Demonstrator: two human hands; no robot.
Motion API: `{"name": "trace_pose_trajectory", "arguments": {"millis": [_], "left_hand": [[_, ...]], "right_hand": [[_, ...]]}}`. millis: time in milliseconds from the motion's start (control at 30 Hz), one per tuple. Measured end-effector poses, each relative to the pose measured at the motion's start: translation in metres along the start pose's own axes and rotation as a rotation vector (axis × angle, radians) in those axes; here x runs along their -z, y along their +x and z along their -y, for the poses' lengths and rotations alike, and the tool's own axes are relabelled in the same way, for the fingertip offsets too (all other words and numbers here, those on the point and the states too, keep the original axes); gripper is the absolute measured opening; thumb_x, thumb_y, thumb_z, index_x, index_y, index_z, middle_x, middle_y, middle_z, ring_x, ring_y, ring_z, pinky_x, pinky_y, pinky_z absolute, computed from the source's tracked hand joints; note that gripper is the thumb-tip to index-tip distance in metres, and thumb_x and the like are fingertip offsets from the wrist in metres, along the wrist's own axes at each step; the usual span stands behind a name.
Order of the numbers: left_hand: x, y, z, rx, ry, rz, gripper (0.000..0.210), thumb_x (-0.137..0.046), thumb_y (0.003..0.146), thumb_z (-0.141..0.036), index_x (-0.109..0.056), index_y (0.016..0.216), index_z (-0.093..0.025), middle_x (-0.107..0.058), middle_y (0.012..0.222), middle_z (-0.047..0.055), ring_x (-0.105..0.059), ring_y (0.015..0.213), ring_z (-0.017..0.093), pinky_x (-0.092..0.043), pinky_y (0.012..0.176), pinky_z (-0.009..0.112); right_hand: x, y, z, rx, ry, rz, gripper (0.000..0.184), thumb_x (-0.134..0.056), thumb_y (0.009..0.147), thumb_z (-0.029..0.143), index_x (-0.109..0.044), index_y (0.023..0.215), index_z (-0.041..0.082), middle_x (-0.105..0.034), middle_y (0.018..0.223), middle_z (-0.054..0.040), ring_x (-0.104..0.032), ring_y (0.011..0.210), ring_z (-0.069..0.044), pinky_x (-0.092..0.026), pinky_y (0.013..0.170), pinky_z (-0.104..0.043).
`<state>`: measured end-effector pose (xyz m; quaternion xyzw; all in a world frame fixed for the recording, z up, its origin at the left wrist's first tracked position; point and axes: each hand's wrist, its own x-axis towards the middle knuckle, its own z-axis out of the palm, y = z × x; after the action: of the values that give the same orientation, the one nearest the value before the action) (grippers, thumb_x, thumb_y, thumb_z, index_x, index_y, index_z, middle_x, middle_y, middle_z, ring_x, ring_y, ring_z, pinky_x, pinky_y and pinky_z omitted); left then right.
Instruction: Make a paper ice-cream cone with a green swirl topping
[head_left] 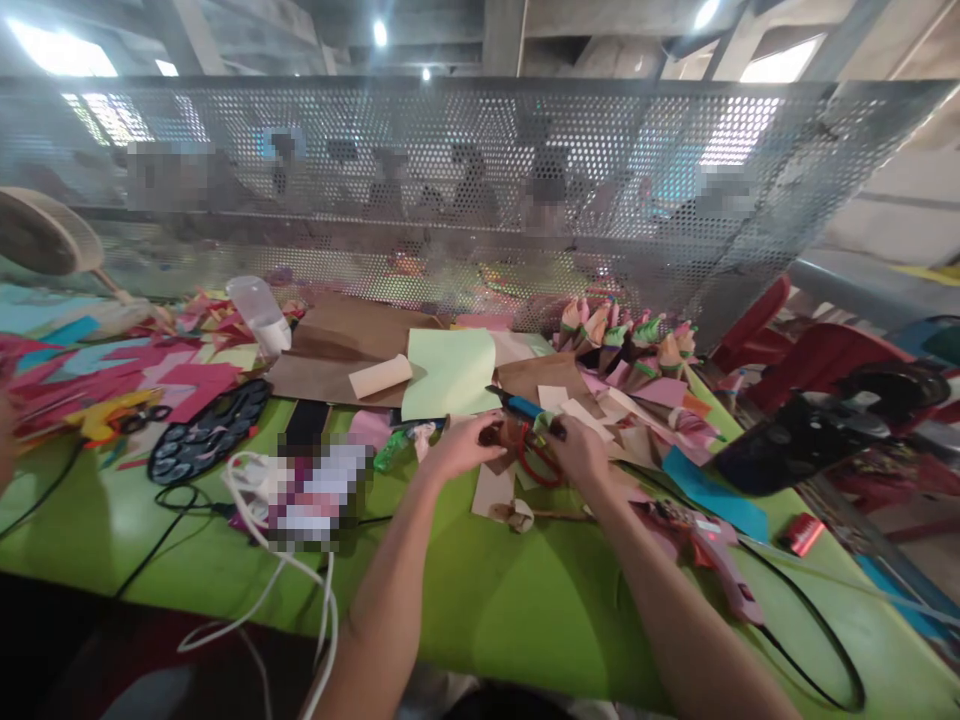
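My left hand (pixel 466 446) is closed at the fingertips on a small brown paper piece (pixel 513 436). Close by on the right, my right hand (pixel 579 448) pinches a small light-green piece (pixel 544 424), which looks like paper. Just below and between the hands show the red loop handles of scissors (pixel 534 466). A blue object (pixel 523 405) with a dark tip lies beyond the fingertips. Under the hands are tan paper scraps (pixel 491 490) and a small rolled paper piece (pixel 520 516). The exact contact of the fingers is small and partly blurred.
A pink glue gun (pixel 724 570) with a black cord lies right on the green table (pixel 517 610). Finished paper cones (pixel 622 335) stand at the back right. A pale green sheet (pixel 448 370), a phone (pixel 321 500), white cables (pixel 324 590) and a black palette (pixel 206 430) are also there.
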<state>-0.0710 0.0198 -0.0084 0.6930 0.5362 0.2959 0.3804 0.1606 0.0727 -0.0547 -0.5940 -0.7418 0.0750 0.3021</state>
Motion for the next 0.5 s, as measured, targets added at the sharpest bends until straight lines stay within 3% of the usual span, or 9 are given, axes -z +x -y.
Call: {"name": "trace_pose_trajectory", "arguments": {"millis": [500], "left_hand": [[-0.0023,0.0021,0.0094,0.004,-0.03,-0.018,0.061,-0.075,0.081,-0.027,-0.061,0.14,-0.022,-0.074,0.127,0.011,-0.067,0.122,0.028,-0.048,0.11,0.043]], "right_hand": [[-0.0007,-0.0012,0.0041,0.0,-0.001,-0.004,0.014,-0.064,0.086,0.032,-0.07,0.09,0.021,-0.075,0.091,-0.0078,-0.067,0.083,-0.023,-0.042,0.069,-0.029]]}}
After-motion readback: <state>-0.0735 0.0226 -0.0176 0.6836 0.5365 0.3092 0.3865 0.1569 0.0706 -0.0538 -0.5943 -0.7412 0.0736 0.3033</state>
